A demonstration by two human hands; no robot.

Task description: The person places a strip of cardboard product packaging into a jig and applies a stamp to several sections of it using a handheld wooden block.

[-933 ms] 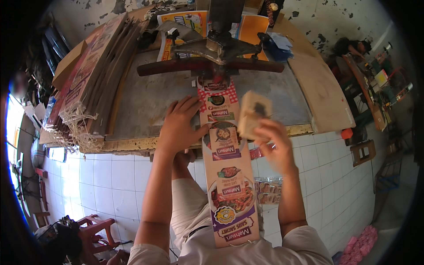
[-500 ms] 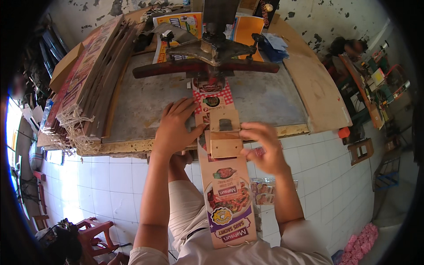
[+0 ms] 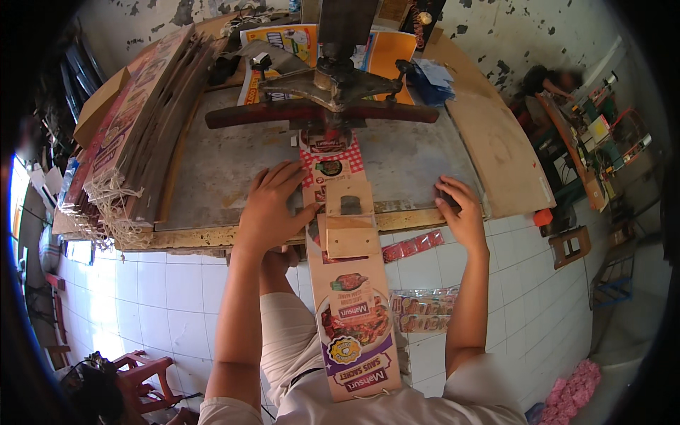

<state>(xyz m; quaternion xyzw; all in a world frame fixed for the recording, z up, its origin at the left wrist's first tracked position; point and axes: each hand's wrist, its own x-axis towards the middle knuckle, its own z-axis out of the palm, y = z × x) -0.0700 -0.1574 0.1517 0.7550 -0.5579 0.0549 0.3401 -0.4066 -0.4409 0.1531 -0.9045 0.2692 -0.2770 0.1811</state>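
Right hand has let go of the small cardboard block and slid out to three o'clock, now resting at the tabletop edge with fingers curled over something dark; whether that grip is actually clenched I cannot tell. That leaves the wooden block template sitting on its own atop the long printed cardboard strip, right at the tabletop's front lip. Left hand stays flat, fingers spread, pressing the strip's left side just beside the template, not gripping anything. At twelve o'clock the press with its red crossbar hangs over the strip's far end. Stacked printed cardboard sheets lie at ten o'clock. So the piece looks positioned and released, held down by one palm.
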